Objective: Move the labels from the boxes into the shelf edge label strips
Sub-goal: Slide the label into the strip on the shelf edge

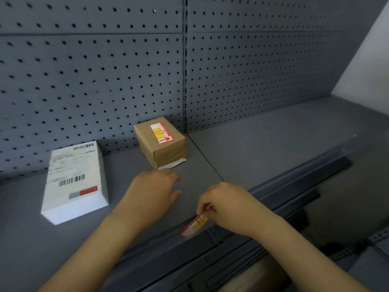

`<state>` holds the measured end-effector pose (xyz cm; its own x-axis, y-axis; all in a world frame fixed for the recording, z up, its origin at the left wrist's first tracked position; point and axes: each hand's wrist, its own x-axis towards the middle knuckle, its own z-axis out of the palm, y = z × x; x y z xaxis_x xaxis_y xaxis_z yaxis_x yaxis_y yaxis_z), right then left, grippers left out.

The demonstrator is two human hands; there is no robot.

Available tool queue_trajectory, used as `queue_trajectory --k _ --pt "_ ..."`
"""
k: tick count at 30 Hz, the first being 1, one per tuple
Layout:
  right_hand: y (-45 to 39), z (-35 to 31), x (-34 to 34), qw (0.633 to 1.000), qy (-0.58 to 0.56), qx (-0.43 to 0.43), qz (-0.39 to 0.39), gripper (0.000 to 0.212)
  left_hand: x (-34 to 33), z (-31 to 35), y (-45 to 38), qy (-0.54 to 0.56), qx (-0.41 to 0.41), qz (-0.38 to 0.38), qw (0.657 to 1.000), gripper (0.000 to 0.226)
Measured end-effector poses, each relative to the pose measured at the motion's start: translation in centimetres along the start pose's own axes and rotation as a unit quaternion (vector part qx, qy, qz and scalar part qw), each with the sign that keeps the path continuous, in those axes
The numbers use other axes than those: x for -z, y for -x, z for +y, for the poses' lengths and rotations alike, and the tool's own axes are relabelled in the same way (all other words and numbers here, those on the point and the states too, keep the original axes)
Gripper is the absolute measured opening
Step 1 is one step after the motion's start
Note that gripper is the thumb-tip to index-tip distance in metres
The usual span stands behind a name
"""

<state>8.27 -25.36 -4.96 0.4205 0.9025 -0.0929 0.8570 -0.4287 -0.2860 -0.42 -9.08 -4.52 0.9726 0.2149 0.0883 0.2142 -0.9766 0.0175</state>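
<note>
My right hand (229, 204) pinches a red, yellow and white label (194, 225) at the front edge of the grey shelf, its lower end against the shelf edge label strip (273, 197). Over the shelf my left hand (153, 190) hovers with fingers spread, holding nothing, just in front of a small brown cardboard box (162, 142). That box carries a red and yellow label (161, 132) on its top. To the left lies a white box (74, 182) with barcodes and a small red and grey label (83, 192).
A grey pegboard wall (126, 70) backs the shelf (263, 144). A seam splits the shelf into two panels beside the brown box. Lower shelf parts and a slotted upright (379, 237) show at the bottom right.
</note>
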Motion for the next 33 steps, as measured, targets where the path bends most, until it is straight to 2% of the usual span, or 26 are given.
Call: queue_trajectory --k 4,10,15,24,27,33 --pt "-0.5 0.2 1.1 1.000 -0.005 0.028 -0.003 0.021 0.8 0.4 0.8 -0.003 0.046 0.011 0.999 0.036" --pt "-0.3 -0.1 3.1 0.993 -0.064 0.067 0.076 0.008 2.8 1.5 4.1 -0.013 0.136 0.042 0.990 0.032" --pt "-0.9 -3.9 2.4 0.984 -0.075 0.147 0.069 0.011 3.9 1.5 9.3 -0.025 0.256 0.060 0.964 0.034" --pt "-0.8 -18.4 -2.0 0.943 -0.060 0.327 -0.018 0.021 5.6 -1.3 27.0 -0.022 0.463 0.054 0.885 0.041" --pt "-0.4 -25.2 -4.2 0.918 -0.060 0.390 -0.046 0.028 6.3 -2.3 33.8 -0.030 0.531 0.053 0.845 0.044" --pt "1.9 -39.7 -9.0 0.855 -0.076 0.505 -0.085 0.026 7.2 -5.2 47.0 -0.058 0.621 0.050 0.780 0.040"
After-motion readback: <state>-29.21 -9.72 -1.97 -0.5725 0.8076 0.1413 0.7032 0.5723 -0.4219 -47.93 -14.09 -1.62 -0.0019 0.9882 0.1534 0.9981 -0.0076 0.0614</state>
